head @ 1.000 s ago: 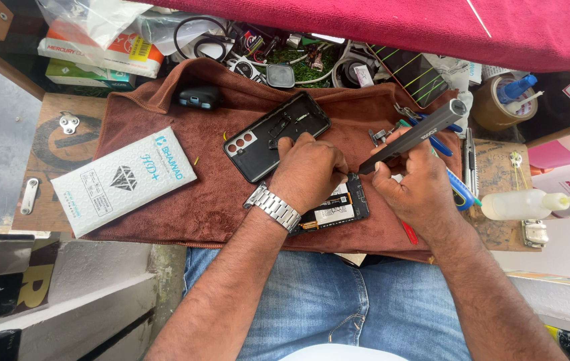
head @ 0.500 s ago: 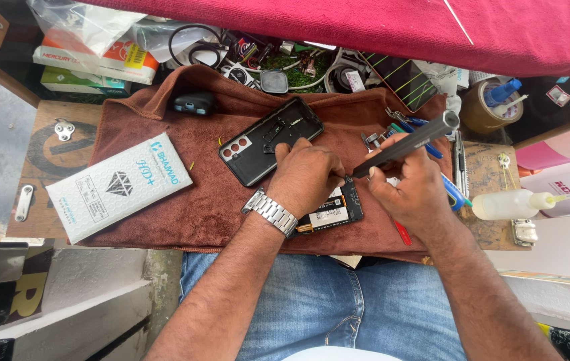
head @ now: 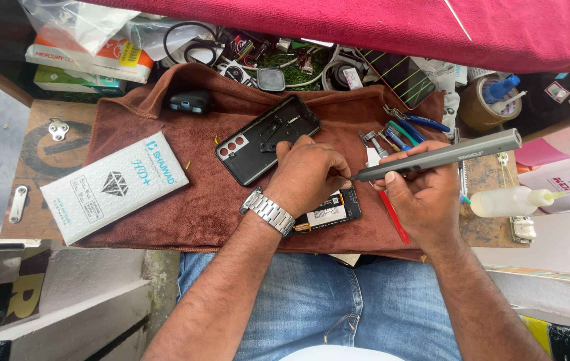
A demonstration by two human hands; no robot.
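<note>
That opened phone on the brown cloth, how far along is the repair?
Done: the black back cover is off and lies apart on the cloth. In hand: the right hand holds a grey electric screwdriver to the opened phone, steadied by the left hand. Left: reassembly; the phone is still open.

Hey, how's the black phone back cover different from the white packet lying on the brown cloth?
The phone back cover is black, with camera holes at one end; the white packet is pale and printed. The cover lies wholly on the brown cloth, touched by the left hand; the packet hangs partly off the cloth's edge, untouched. The packet looks larger. Both are flat rectangles lying tilted.
</note>
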